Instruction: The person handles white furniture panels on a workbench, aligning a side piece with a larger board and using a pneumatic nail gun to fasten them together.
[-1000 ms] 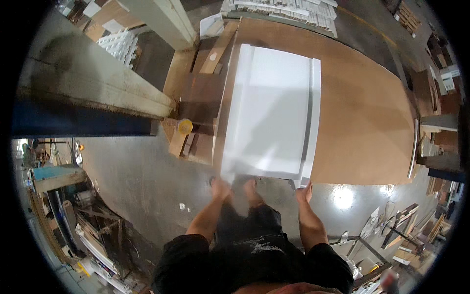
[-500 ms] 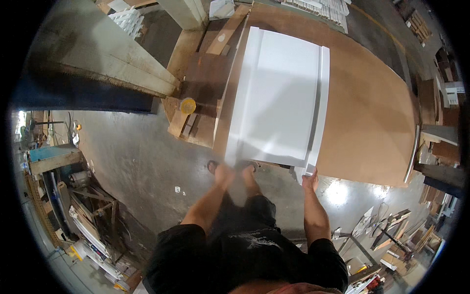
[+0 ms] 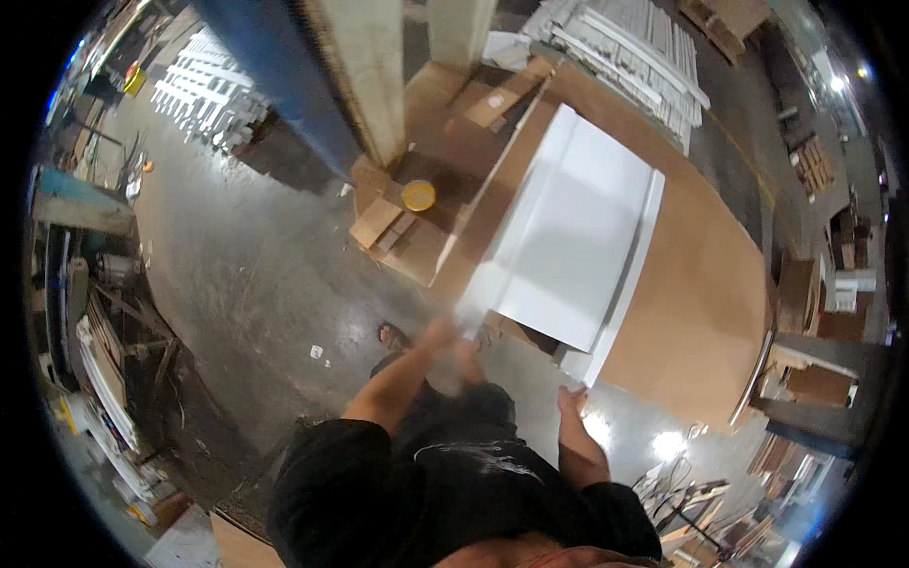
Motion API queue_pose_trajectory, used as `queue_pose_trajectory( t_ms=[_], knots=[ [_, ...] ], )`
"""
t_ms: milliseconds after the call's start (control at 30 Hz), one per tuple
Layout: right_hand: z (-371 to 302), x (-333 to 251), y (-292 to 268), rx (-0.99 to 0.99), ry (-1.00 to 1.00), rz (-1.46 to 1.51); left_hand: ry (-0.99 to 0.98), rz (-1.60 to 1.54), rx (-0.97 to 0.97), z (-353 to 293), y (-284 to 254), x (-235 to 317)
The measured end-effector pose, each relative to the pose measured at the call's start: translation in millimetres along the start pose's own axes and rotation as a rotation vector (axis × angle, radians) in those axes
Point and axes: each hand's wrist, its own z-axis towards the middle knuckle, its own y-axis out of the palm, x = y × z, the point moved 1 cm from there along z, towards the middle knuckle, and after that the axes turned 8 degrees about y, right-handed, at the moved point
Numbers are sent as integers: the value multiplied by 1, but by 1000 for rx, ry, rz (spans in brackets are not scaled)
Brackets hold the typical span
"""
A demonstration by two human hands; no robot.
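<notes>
A white panel (image 3: 573, 222) lies on a brown board, with a long white rail (image 3: 630, 270) along its right side and another white rail (image 3: 530, 185) along its left. Both rails extend past the panel's near edge. My right hand (image 3: 571, 401) is at the near end of the right rail, its fingers bent against that end. By the near end of the left rail is my left hand (image 3: 443, 333), smeared by motion; its fingers and its contact with the rail cannot be made out.
The brown board (image 3: 696, 284) reaches well out to the right. Left of it, a yellow-lidded round tub (image 3: 418, 196) sits near wood scraps (image 3: 377, 222). A pale post (image 3: 365, 76) rises beyond. White strips (image 3: 620, 47) are stacked at the far side. Concrete floor (image 3: 246, 275) spreads left.
The view has turned, so the panel and board appear more tilted and lower. My left hand is blurred in both frames beside the left rail; my right hand stays at the right rail's near end.
</notes>
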Motion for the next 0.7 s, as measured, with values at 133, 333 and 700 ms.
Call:
queue_pose_trajectory(
  t_ms=[133, 333, 700],
  knots=[
    [-63, -15, 60, -262, -317, 287, 203, 256, 102, -46, -27, -84],
    [-279, -163, 64, -641, -614, 118, -209, 59, 278, -203, -164, -141],
    [-493, -446, 160, -960, -945, -541, -348, -525, 1726, -619, -377, -223]
  ],
)
